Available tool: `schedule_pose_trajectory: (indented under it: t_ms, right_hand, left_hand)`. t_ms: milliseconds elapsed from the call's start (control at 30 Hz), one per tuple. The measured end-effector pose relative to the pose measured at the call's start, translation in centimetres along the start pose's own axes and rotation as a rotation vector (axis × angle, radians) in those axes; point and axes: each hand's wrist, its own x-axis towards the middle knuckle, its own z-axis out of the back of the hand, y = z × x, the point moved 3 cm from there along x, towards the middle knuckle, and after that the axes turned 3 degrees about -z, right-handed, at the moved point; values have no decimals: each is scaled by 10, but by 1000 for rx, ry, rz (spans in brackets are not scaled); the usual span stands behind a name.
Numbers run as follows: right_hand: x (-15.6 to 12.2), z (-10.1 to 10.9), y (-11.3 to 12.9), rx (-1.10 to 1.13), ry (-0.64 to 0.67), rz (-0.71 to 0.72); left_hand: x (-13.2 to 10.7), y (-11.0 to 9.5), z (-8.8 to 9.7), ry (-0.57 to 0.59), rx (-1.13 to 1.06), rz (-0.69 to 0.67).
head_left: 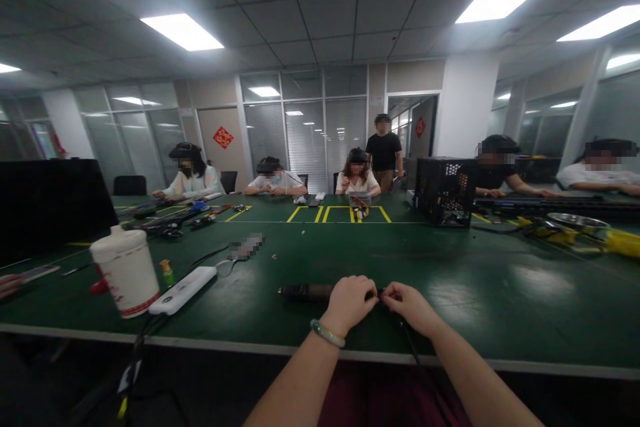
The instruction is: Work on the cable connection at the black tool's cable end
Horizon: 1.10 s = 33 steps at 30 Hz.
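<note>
My left hand (349, 302), with a pale green bangle on the wrist, is closed round the right end of a dark cylindrical tool (306, 291) that lies on the green table (475, 293). My right hand (411, 305) pinches a thin black cable (411, 341) right beside it, fingertips nearly touching the left hand. The cable runs down over the table's near edge. What the fingers meet on between the hands is hidden.
A white paper cup (127, 271) and a white power bank (183, 289) stand at the left. A black computer case (444, 190) sits at the right rear, a metal bowl (577, 221) further right. Several people sit along the far side and right; one stands behind.
</note>
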Motion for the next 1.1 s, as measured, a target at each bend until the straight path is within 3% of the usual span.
schedule_pose_trajectory:
  t_ms: [633,900,1100]
  right_hand:
    - [-1,2,0,-58,-24,11]
    - [-2,2,0,-60,-28,-25]
    - [-3,3,2,-51,-25,-26]
  left_hand:
    - [-2,-2,2,-26,-28,6]
    - [1,-1,1,34,-14,18]
    - [-1,-2,3,-18,-46,6]
